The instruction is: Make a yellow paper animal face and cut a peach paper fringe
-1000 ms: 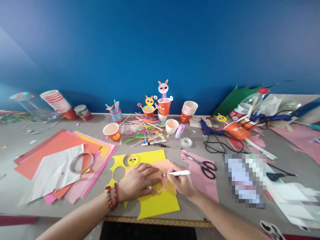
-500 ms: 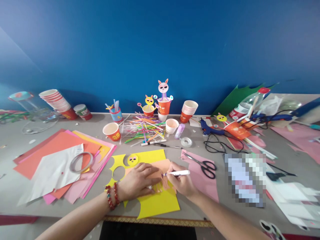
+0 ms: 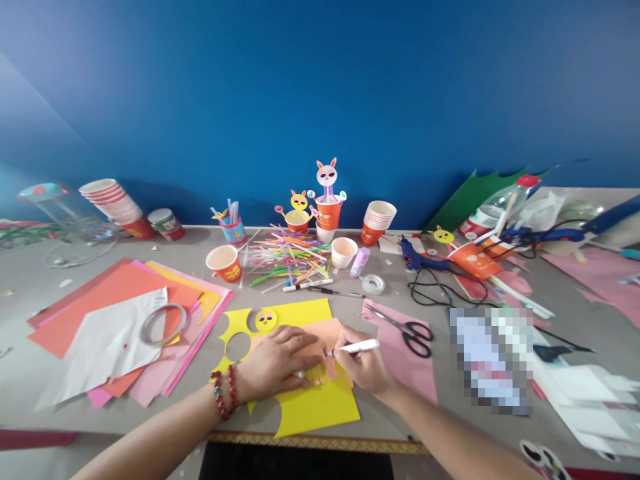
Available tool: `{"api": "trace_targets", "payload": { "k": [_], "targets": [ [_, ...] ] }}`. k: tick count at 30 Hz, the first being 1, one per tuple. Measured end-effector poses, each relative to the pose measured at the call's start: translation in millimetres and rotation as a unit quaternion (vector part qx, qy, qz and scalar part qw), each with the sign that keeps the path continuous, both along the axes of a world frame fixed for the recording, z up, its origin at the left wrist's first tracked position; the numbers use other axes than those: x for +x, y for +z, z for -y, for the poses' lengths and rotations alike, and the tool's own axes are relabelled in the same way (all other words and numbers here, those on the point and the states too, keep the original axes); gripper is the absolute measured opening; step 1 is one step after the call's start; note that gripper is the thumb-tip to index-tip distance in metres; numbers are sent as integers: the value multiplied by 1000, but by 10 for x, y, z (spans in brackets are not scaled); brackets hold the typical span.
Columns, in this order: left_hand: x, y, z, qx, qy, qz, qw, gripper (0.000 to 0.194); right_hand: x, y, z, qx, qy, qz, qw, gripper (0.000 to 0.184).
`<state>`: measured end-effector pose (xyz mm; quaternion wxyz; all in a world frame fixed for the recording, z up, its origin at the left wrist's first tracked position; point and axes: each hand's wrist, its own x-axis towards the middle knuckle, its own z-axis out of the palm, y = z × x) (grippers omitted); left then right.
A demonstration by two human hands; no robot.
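My right hand (image 3: 367,365) grips a white marker (image 3: 361,346), its dark tip down at a sheet of peach paper (image 3: 325,329). Outlines are drawn on that sheet near the tip. Flat across the peach paper lies my left hand (image 3: 281,362), fingers spread and pressing on it; a small white bit shows by its fingers. Beneath both is yellow paper (image 3: 320,410) with round pieces cut from its left side. Just above my left hand sits a yellow disc with a face (image 3: 266,321).
Scissors (image 3: 405,330) lie on pink paper (image 3: 400,370) to the right. Behind are a pile of colourful sticks (image 3: 287,257), paper cups (image 3: 224,263), a glue stick (image 3: 360,263) and clear tape (image 3: 373,284). Coloured sheets (image 3: 115,287) with a tape roll (image 3: 163,325) lie left; a blue glue gun (image 3: 423,258) stands right.
The marker has shifted very slightly on the peach paper, its back end tilting a little. My left hand stays in the same place.
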<state>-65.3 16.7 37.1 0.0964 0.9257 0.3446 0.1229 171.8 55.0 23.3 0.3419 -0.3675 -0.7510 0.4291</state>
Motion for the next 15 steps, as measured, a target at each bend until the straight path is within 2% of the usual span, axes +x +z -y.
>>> {"api": "trace_targets", "payload": {
  "k": [15],
  "targets": [
    [4,3,8,-5,4,-4,1000,42,5,-25,-6,-4,-2,-10,1000,18]
  ]
}}
